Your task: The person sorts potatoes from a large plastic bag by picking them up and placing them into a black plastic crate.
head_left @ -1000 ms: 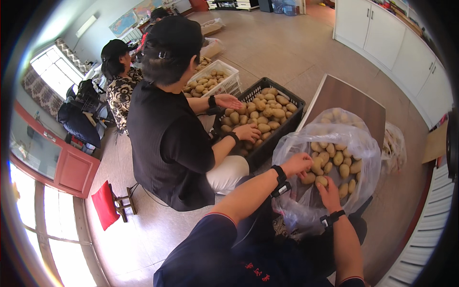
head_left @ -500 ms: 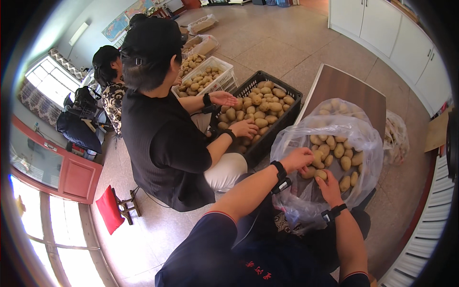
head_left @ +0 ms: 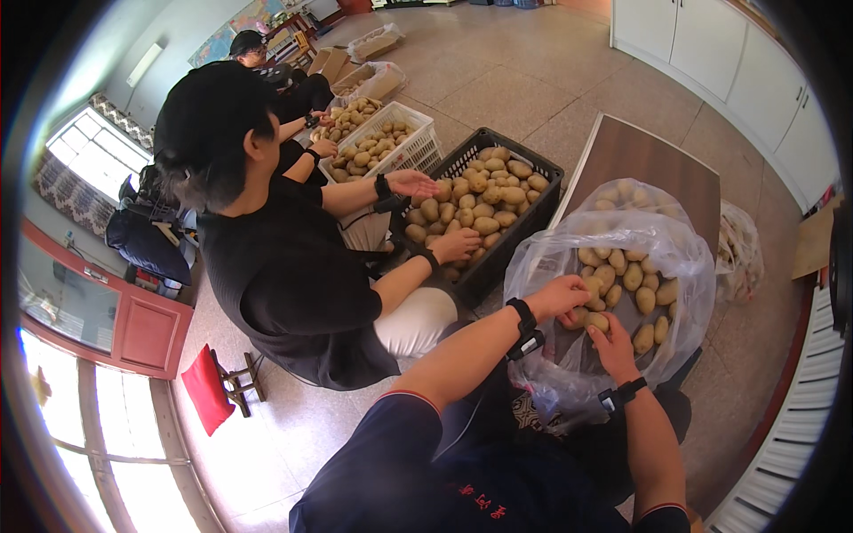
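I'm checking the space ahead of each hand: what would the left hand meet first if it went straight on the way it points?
Most likely the potatoes just beyond the left hand, inside the clear plastic bag, though this view leaves depth unclear.

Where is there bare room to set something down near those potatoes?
The wood-grain tabletop is bare beyond the clear plastic bag, up to its far edge; so is the tiled floor between the black crate and white cabinets. It's crowded inside the bag, with potatoes, left hand and right hand, and in the potato-filled crate.
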Demonstrator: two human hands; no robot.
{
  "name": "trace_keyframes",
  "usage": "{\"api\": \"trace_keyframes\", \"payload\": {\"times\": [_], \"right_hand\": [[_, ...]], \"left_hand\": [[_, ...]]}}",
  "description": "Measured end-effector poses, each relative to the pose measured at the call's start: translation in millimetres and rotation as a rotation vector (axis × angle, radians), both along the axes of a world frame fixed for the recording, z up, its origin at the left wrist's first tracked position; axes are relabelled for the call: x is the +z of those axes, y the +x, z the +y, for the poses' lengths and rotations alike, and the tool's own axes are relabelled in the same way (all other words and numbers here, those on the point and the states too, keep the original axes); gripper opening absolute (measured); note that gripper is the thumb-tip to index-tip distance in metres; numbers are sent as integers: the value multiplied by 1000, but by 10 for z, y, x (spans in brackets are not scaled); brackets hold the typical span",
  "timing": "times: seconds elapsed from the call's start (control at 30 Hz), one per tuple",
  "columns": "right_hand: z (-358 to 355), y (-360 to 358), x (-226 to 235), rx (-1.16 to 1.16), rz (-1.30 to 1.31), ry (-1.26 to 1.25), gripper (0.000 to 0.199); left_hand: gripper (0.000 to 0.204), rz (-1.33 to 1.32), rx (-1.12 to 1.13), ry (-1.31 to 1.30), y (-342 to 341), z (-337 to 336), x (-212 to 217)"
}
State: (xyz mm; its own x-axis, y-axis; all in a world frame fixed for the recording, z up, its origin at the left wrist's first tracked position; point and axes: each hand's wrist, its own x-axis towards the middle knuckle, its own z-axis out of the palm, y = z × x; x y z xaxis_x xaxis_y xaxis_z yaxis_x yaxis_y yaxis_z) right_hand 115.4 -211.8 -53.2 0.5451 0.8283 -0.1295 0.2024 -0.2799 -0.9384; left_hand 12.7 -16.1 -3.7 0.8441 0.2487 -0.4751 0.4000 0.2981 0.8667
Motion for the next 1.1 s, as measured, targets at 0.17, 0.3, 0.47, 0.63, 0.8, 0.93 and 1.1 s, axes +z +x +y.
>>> {"api": "trace_keyframes", "payload": {"times": [0.17,0.3,0.47,0.63,0.8,0.93,1.1], "right_hand": [[0,3,23,-6,29,-15,40],[5,-10,49,4,11,-1,38],[2,-25,90,-1,2,-12,37],[13,0,52,14,35,2,35],[22,-23,130,9,65,-20,34],[14,-9,89,15,41,-36,33],[25,-19,48,9,162,35,32]], "left_hand": [[29,6,-7,14,16,4,-16],[30,6,4,24,14,-1,-34],[32,12,2,61,3,-20,-44],[32,11,-30,80,11,-19,-62],[31,24,-37,73,-5,-7,-51],[31,13,-44,72,-5,-15,-24],[32,5,-51,71,-14,-71,-62]]}}
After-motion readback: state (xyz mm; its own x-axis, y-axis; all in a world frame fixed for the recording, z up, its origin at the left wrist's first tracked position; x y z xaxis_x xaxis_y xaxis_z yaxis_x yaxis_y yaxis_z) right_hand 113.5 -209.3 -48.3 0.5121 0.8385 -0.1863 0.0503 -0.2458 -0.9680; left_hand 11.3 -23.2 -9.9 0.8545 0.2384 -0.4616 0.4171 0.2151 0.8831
